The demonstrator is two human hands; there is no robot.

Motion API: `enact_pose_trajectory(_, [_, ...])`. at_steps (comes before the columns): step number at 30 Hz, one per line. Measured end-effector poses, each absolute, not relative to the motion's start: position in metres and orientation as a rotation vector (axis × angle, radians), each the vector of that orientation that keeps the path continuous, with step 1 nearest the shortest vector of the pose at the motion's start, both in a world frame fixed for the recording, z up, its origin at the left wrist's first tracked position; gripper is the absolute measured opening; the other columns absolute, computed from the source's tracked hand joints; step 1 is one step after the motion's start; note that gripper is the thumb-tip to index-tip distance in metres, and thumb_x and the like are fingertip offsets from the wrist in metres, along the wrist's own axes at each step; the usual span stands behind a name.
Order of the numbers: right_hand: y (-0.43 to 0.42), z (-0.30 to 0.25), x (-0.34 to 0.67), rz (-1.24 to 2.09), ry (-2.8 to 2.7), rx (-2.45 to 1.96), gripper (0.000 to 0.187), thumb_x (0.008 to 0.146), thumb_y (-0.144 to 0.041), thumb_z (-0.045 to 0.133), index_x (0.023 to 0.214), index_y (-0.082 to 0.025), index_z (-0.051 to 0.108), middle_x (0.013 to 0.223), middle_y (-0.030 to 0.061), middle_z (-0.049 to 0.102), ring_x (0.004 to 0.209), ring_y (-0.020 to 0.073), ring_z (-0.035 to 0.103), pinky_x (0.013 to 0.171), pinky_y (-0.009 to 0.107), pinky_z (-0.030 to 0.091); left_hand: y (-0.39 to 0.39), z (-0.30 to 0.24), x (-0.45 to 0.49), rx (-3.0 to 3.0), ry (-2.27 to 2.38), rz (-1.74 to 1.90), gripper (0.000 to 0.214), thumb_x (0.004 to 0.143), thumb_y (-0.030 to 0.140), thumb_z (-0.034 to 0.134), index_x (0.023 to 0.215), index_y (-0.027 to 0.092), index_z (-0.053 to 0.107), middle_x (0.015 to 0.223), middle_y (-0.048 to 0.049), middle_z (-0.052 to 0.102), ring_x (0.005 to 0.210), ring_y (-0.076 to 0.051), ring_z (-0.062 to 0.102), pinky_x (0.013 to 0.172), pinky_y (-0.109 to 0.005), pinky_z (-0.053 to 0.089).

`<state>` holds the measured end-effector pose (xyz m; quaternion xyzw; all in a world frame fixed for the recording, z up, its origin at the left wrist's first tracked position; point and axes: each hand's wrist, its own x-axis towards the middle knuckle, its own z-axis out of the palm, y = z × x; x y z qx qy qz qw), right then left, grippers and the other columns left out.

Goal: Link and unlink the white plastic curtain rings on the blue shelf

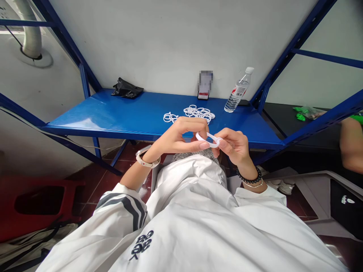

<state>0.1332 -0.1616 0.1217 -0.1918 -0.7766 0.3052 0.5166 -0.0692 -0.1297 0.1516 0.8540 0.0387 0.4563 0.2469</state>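
Observation:
Between my hands, over the front edge of the blue table, is a thin white plastic ring. My left hand grips its left side between thumb and curled fingers. My right hand pinches the ring's right end, where a small thicker piece shows partly between the fingertips. Behind my hands lies a loose pile of similar white rings, with a few more rings at its left. My left fingers hide part of the pile's near side.
A black plastic bag lies at the table's back left. A phone leans on the wall, and a water bottle stands tilted at right. Blue frame posts flank the table. A red stool is at left; another person's arm is at far right.

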Motion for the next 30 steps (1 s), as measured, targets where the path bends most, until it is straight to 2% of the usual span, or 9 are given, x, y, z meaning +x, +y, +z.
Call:
enact_pose_trajectory(7, [-0.1621, 0.1223, 0.1318, 0.729, -1.851, -0.471, 0.023, 0.097, -0.035, 0.059, 0.082, -0.019, 0.065, 0.053, -0.004, 0.062, 0.041, 0.0072, 0.051, 0.044, 0.019, 0.04, -0.1342, 0.1526, -0.0674, 2.312, 0.114, 1.222, 0.049, 0.096, 0.05, 0.054, 0.062, 0.016, 0.056, 0.067, -0.0042, 0.059, 0.063, -0.013, 0.054, 0.059, -0.025, 0.041])
enact_pose_trajectory(15, [-0.1621, 0.1218, 0.1319, 0.74, -1.841, -0.536, 0.029, 0.096, -0.043, 0.06, 0.08, -0.019, 0.065, 0.051, -0.0031, 0.062, 0.039, 0.0081, 0.051, 0.041, 0.02, 0.039, -0.1321, 0.151, -0.0659, 2.281, 0.134, 1.188, 0.055, 0.093, 0.056, 0.055, 0.055, 0.017, 0.05, 0.066, -0.004, 0.056, 0.061, -0.013, 0.05, 0.057, -0.027, 0.039])
enact_pose_trajectory(24, [-0.1609, 0.1207, 0.1314, 0.795, -1.846, -0.478, 0.026, 0.097, -0.039, 0.059, 0.082, -0.019, 0.065, 0.053, -0.0033, 0.062, 0.041, 0.0078, 0.051, 0.042, 0.02, 0.04, -0.1307, 0.1475, -0.0632, 2.296, 0.088, 1.239, 0.055, 0.094, 0.052, 0.054, 0.053, 0.016, 0.046, 0.062, -0.003, 0.051, 0.056, -0.011, 0.043, 0.052, -0.026, 0.035])
enact_pose_trajectory(27, [-0.1603, 0.1205, 0.1298, 0.814, -1.835, -0.437, 0.023, 0.097, -0.037, 0.059, 0.084, -0.019, 0.064, 0.053, -0.0041, 0.062, 0.042, 0.0076, 0.052, 0.044, 0.02, 0.041, -0.1299, 0.1464, -0.0623, 2.289, 0.058, 1.268, 0.053, 0.094, 0.049, 0.054, 0.054, 0.016, 0.047, 0.062, -0.0023, 0.05, 0.055, -0.01, 0.041, 0.051, -0.024, 0.034])
enact_pose_trajectory(30, [-0.1601, 0.1204, 0.1289, 0.822, -1.84, -0.483, 0.028, 0.097, -0.042, 0.058, 0.083, -0.019, 0.064, 0.052, -0.0034, 0.062, 0.041, 0.0084, 0.052, 0.045, 0.021, 0.043, -0.1291, 0.1453, -0.062, 2.297, 0.082, 1.27, 0.052, 0.094, 0.051, 0.052, 0.055, 0.016, 0.051, 0.062, -0.0023, 0.05, 0.054, -0.009, 0.04, 0.05, -0.024, 0.033])
